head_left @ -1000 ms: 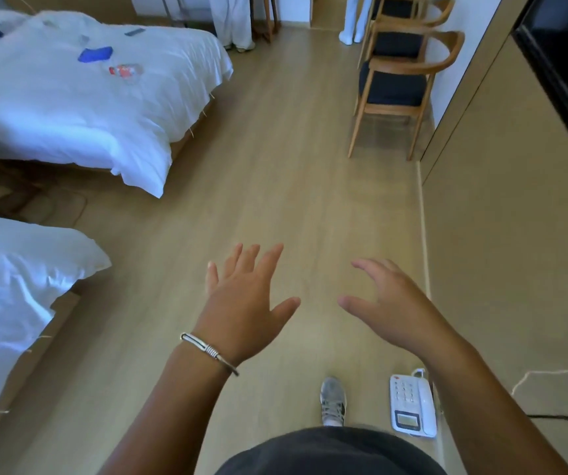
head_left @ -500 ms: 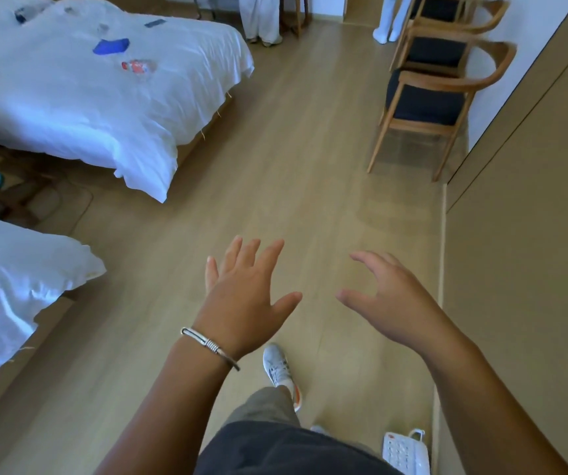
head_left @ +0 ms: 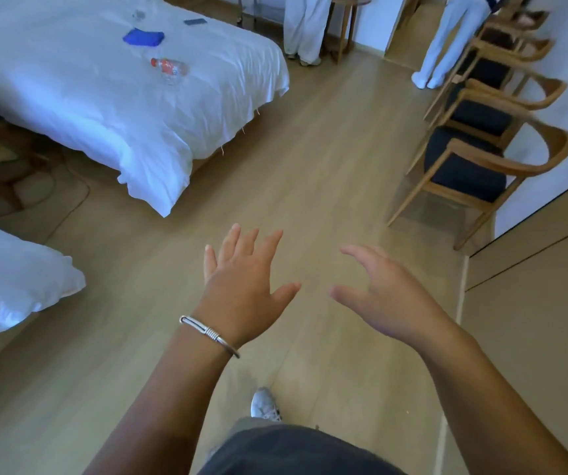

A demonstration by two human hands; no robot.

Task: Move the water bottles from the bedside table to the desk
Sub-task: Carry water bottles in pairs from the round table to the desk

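Both hands empty, held over the floor (head_left: 327, 166): left hand (head_left: 245, 289) fingers spread, right hand (head_left: 383, 296) loosely curled. One water bottle (head_left: 169, 67) (red label) lies on the far bed (head_left: 104, 108).

Clear water bottle (head_left: 170, 67), red label and cap, on its side on white bed (head_left: 104, 97).

No readable text; red label on water bottle (head_left: 169, 67) too blurred.
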